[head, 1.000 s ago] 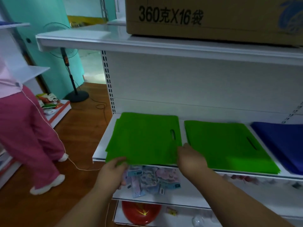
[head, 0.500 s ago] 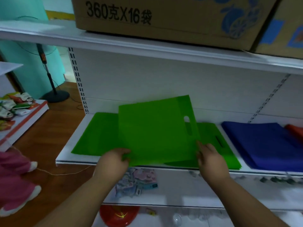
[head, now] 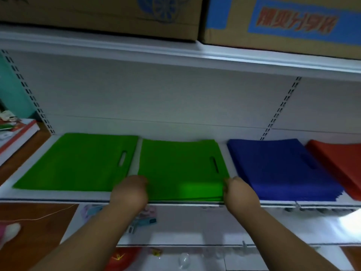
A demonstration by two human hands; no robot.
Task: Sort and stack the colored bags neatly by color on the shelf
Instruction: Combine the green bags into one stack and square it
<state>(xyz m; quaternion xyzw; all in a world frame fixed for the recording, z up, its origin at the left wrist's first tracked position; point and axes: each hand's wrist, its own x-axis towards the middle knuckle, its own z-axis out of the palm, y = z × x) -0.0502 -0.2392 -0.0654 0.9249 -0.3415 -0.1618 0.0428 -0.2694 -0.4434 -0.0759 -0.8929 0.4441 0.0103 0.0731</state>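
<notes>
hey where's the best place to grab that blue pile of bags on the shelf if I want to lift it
Take the blue pile by its front edge, coming from the shelf's open front. It lies flat, the layered edges face you, and the red bags crowd its right side. Both hands are probably better, since the bags look floppy.

left hand point(head: 129, 194) bare | right hand point(head: 239, 192) bare | forearms unsleeved

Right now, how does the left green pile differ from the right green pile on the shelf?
The left green pile lies untouched, while both the left hand and the right hand grip the front corners of the right green pile. The left green pile's handle slot shows pale; the right green pile's slot looks dark. Both lie flat on the white shelf, slots toward the right.
</notes>
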